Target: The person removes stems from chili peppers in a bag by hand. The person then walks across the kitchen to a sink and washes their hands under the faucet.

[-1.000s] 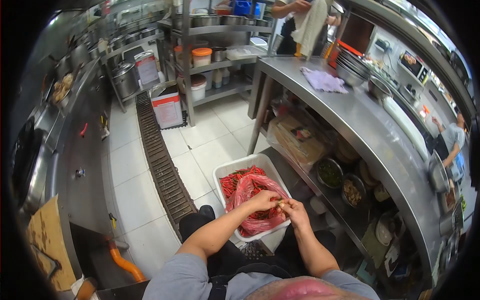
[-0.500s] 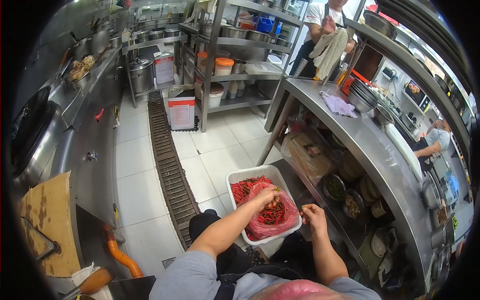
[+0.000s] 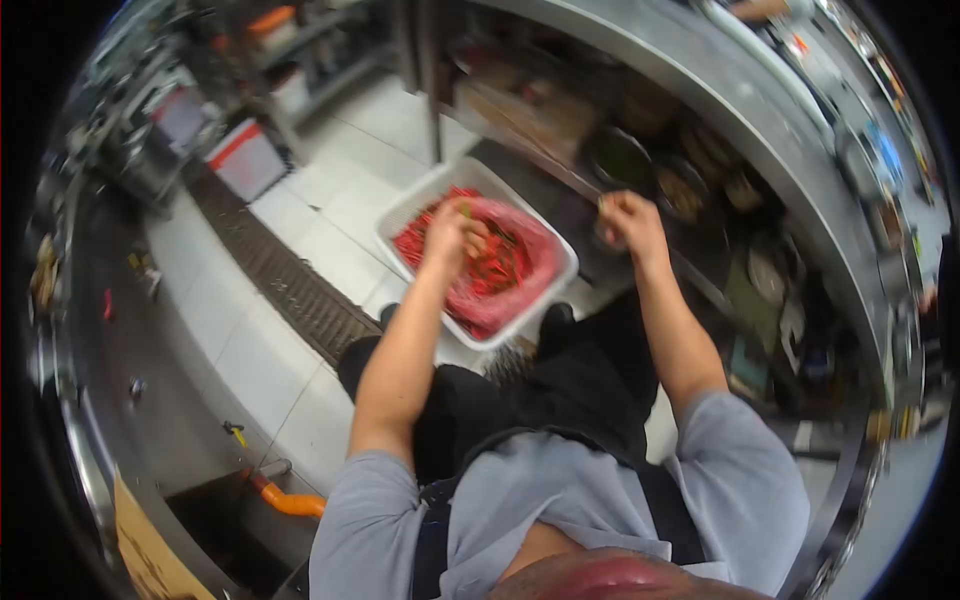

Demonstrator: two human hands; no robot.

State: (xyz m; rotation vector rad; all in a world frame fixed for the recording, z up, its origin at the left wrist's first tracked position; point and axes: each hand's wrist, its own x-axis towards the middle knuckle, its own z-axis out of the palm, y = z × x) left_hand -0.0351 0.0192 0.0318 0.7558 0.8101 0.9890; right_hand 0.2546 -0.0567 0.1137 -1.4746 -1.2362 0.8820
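A white plastic tub [image 3: 398, 200] stands on the floor between my legs, holding many red chili peppers [image 3: 415, 238]. Inside it, a pink plastic bag [image 3: 535, 250] lies open with more chilies in it. My left hand [image 3: 455, 243] is above the bag's left side, fingers curled around a small greenish piece that looks like a chili pepper; blur hides its detail. To the right of the tub, my right hand [image 3: 632, 230] is raised with thumb and fingers pinched together. Whatever sits in that pinch is too small and smeared to name.
A steel counter [image 3: 640, 40] runs along the right, with bowls [image 3: 615, 155] on its lower shelf. A floor drain grate [image 3: 270, 270] crosses the white tiles on my left. An orange pipe [image 3: 290, 498] is at lower left, and a red-and-white container [image 3: 247, 160] stands farther ahead.
My view has tilted down and turned, blurring the picture. My left hand has shifted from the bag's middle toward its left edge. The right hand stays beside the tub, still pinched.
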